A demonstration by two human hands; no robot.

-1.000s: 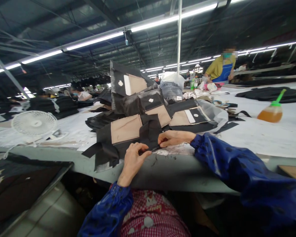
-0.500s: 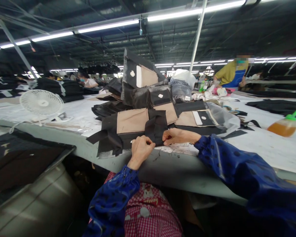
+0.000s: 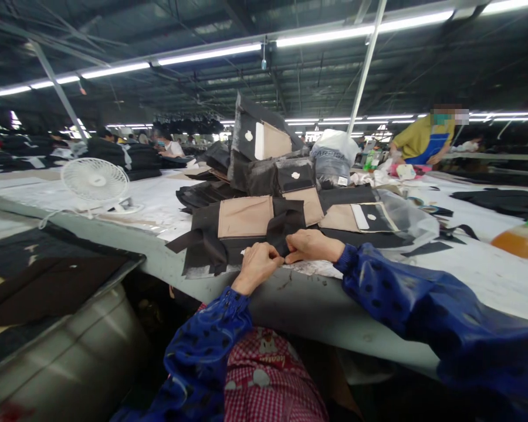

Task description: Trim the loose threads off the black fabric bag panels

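A black fabric piece with a tan panel (image 3: 245,217) lies at the table's front edge, its loose black strips folded over it. My left hand (image 3: 259,264) pinches the near edge of this piece. Close to its right, fingertips almost touching it, my right hand (image 3: 310,246) is closed on the same edge at the piece's right corner. Behind them, more black pieces with tan panels (image 3: 343,217) and white labels are heaped, one standing upright (image 3: 273,140).
A white fan (image 3: 95,179) stands on the table at left. Farther right are a clear plastic bag (image 3: 411,217), a bottle of orange liquid (image 3: 521,240) and dark cloth. Dark fabric (image 3: 48,281) lies on a lower surface at left. A person in yellow (image 3: 416,140) works across the table.
My right hand has moved left along the edge, closer to my left hand. The whole view has shifted, so the table's things appear farther right.
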